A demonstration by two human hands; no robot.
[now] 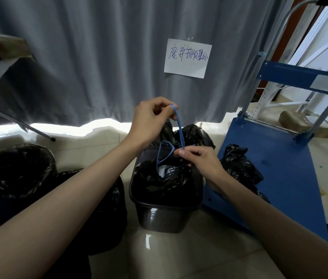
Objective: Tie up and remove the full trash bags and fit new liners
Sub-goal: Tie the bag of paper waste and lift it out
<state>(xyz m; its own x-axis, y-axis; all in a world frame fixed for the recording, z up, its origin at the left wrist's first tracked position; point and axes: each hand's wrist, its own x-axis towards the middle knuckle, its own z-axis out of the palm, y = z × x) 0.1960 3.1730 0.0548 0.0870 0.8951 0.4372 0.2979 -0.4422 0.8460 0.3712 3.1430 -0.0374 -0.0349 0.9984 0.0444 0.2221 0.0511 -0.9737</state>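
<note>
1. Trash bag, black and full, sits inside the square dark bin on the tiled floor, with its mouth gathered but not yet closed; something pale shows through the gap.
2. Its blue drawstring is pulled up out of the bag mouth. The left hand pinches the upper end, with the string looped over a fingertip, and the right hand pinches it lower down, just above the bin. A slack loop hangs between the right hand and the bag.
3. No finished knot can be seen, so the tying of this bag looks to be under way rather than done.
4. Two tied black bags lie on the blue cart at the right, and another black bag sits behind the bin; part of the removal seems complete.
5. At the left a round bin holds a black liner, though whether it is fresh or full cannot be told.
6. Left for this bin, as I judge it: finish the knot, lift the bag out, and fit a new liner.
</note>
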